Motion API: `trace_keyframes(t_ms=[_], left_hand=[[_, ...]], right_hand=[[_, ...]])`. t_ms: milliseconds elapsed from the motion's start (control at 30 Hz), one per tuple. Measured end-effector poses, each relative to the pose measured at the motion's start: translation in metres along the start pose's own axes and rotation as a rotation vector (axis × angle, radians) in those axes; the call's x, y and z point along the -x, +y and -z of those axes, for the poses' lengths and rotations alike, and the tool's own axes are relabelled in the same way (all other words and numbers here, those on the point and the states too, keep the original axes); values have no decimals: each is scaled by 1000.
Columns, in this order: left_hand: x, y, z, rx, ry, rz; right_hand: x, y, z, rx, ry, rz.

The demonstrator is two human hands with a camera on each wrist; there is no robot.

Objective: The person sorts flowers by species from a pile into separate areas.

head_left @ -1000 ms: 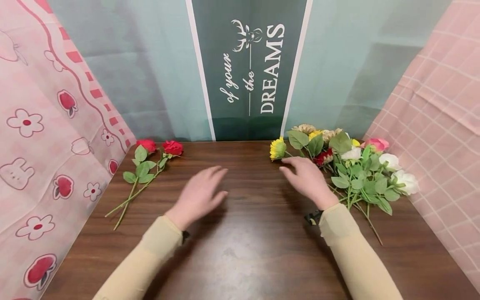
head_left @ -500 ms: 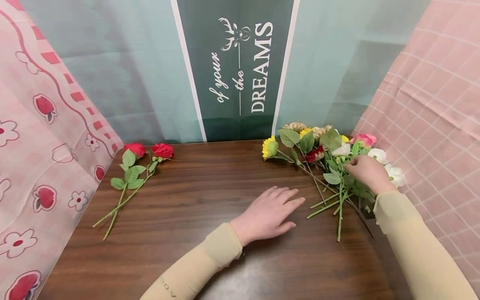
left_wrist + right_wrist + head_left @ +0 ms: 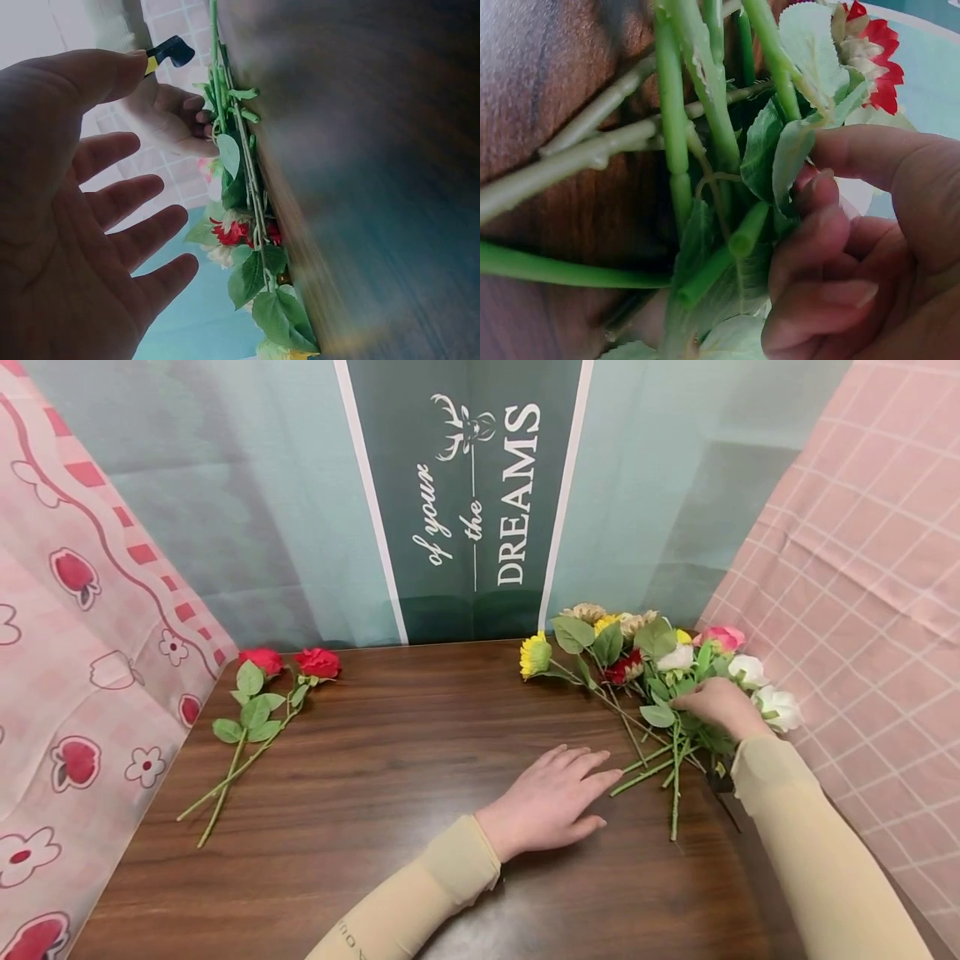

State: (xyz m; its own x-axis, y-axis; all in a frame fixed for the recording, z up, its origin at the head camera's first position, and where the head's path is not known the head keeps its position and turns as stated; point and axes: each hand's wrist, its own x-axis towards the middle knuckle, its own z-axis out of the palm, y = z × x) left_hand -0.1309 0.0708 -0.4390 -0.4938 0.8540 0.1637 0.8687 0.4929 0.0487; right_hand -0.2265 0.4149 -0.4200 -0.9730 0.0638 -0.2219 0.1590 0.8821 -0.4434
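Observation:
My right hand [image 3: 722, 706] reaches into the flower pile at the table's right and pinches a green flower stem [image 3: 774, 64] by its leaves, between thumb and curled index finger. Which blossom that stem carries is hidden. White flowers [image 3: 777, 708], a pink flower [image 3: 722, 638], a red flower [image 3: 624, 668] and a yellow flower [image 3: 535, 656] lie around it, their stems crossing. My left hand [image 3: 551, 802] hovers palm down just left of the stem ends, fingers spread and holding nothing. In the left wrist view its fingers [image 3: 154, 236] are parted.
Two red roses [image 3: 317, 663] with crossed stems lie at the left rear of the brown wooden table [image 3: 420, 735]. Green cloth [image 3: 630, 485] stands behind, and pink patterned cloth [image 3: 75, 710] borders the left, with pink checked cloth [image 3: 877, 635] on the right.
My right hand has gone from beside the yellow flower into the pile and now pinches a stem. The left hand has swung right, towards the stem ends. The head view has turned slightly right.

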Motion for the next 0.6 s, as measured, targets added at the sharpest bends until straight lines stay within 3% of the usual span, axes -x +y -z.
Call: trace_keyframes(t_ms=[167,367,500,600], left_hand=[[0,-3,2,-3,11,11],[1,-9,8,49,20,41],[3,-16,14,138,31,106],[5,-23,18,240,29,190]], right_hand=[[9,5,3,-124,37,-12],[23,4,15,-140,171,-4],[29,-15,18,-195,269,13],[35,-43,13,-265,328,40]])
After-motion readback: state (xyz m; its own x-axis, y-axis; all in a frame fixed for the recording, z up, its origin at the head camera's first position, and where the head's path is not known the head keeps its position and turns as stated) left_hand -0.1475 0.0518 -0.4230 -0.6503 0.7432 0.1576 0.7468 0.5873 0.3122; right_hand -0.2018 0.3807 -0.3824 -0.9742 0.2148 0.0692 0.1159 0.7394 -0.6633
